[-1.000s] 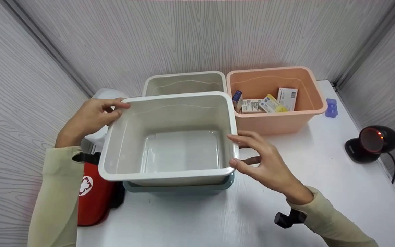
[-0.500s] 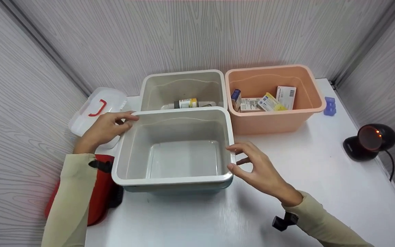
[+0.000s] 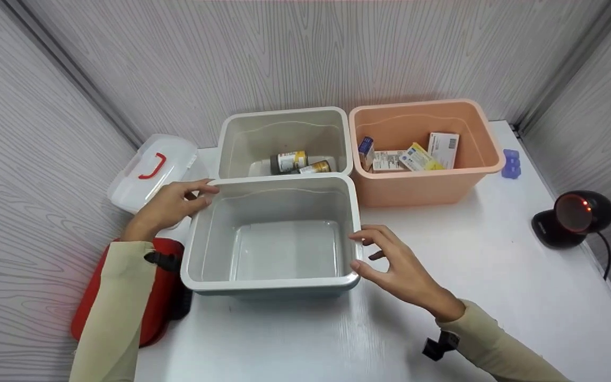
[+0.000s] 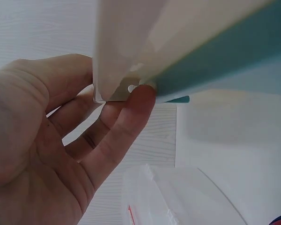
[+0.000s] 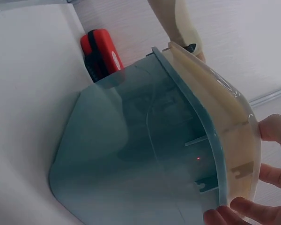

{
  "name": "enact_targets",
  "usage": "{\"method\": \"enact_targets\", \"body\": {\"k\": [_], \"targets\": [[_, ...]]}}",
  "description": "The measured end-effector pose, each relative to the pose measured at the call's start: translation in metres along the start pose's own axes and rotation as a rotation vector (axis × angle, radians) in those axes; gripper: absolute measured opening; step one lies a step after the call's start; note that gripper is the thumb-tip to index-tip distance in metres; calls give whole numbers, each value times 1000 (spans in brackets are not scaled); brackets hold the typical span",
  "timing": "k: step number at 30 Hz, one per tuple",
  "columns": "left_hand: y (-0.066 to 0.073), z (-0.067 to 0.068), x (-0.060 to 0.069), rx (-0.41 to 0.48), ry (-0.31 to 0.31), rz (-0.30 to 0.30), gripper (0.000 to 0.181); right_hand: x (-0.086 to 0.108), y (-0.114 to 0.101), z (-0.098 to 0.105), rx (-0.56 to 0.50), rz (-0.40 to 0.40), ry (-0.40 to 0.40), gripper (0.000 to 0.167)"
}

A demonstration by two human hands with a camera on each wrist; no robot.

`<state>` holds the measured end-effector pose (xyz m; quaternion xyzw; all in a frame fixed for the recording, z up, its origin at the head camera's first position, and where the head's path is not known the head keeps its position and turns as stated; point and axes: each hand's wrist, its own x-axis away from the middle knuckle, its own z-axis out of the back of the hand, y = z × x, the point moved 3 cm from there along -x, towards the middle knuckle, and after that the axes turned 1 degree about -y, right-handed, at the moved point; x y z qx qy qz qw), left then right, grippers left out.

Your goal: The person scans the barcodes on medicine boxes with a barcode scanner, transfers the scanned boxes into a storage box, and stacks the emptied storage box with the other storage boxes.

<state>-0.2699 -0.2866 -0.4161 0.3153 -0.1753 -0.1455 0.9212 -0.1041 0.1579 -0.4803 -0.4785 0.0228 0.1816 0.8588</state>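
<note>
A cream plastic storage bin (image 3: 271, 285) sits inside a teal bin (image 5: 131, 140), whose rim shows just below the cream rim in the right wrist view. Nothing lies in the cream bin. With thumb and fingers, my left hand (image 3: 167, 208) grips its rim at the far left corner; in the left wrist view the fingertips curl under that edge. On the opposite side my right hand (image 3: 403, 268) holds the right rim, fingertips over the edge and thumb nearer the front. Some right fingers also reach the teal rim in the right wrist view.
Behind stands a beige bin (image 3: 284, 113) with two bottles (image 3: 290, 161), beside a peach bin (image 3: 417, 188) with several medicine boxes (image 3: 417, 158). At left are a clear case (image 3: 170, 154) and a red bag (image 3: 159, 302). A black scanner (image 3: 570, 217) and purple pillbox (image 3: 511, 163) stand right.
Both hands have lowered the cream bin toward the front and down into the teal bin. The bottles in the beige bin behind and the clear case have come into view.
</note>
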Motion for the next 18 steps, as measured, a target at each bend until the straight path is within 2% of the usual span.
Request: {"method": "enact_targets", "body": {"k": [7,11,15,18], "targets": [[1,1,-3,-17,-28,9,41,0,5,-4,-15,20,16,49],[8,4,-4,-70,-70,10,40,-3,9,-2,-8,42,7,53],[30,11,-3,-169,-101,-17,43,-14,12,16,26,59,0,55],[56,20,-9,-220,-35,-80,43,-32,9,45,105,82,27,50]]}}
